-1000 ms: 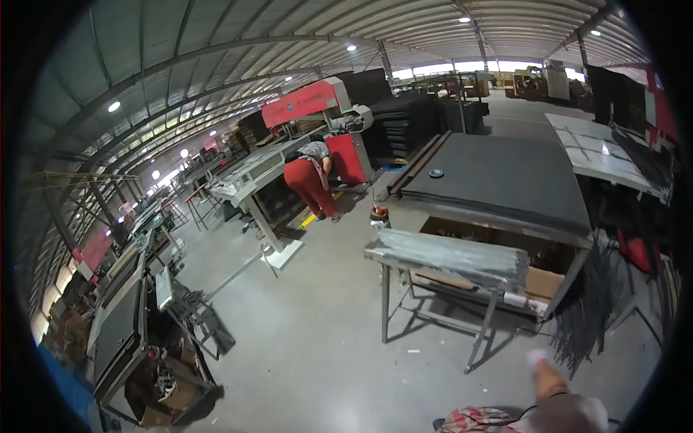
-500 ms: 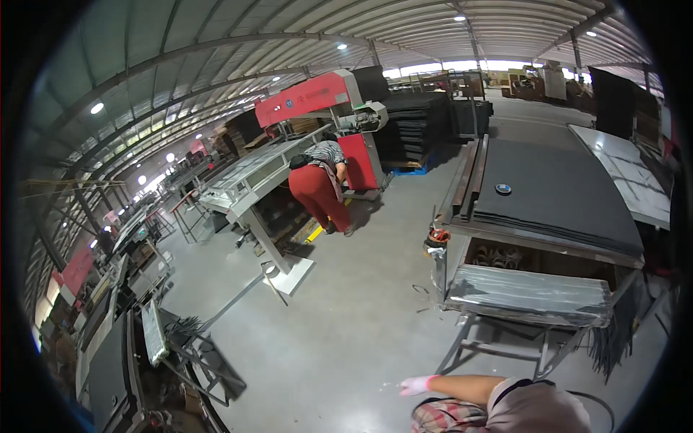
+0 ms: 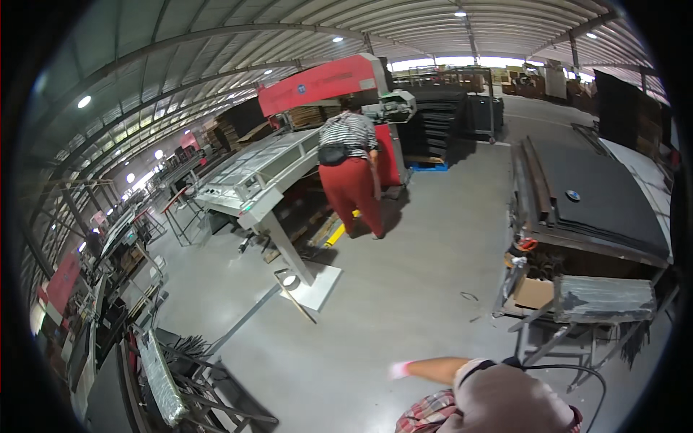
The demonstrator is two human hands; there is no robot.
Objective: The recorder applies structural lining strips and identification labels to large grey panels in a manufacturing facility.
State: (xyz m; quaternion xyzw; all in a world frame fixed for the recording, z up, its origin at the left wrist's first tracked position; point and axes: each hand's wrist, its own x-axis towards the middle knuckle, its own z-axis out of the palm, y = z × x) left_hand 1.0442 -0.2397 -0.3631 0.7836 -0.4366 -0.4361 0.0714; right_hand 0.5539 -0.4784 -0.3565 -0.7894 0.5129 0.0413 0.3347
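Above grey floor (image 3: 382,303), hand (image 3: 399,370) stretched leftward, blurred

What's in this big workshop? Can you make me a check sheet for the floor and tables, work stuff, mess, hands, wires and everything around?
Surface: grey floor; the right-hand table bears stacked dark sheets with a blue disc on top.
Job's things: nothing seen held; a wrapped bench stands off to the right.
Clutter: a stick near the machine's foot; a thin dark loop on the floor.
Hands: right hand blurred, seemingly gloved, over the floor; left hand out of view.
Cables: a black cable curves at lower right.
Surroundings: a co-worker in red trousers stands by a red machine.
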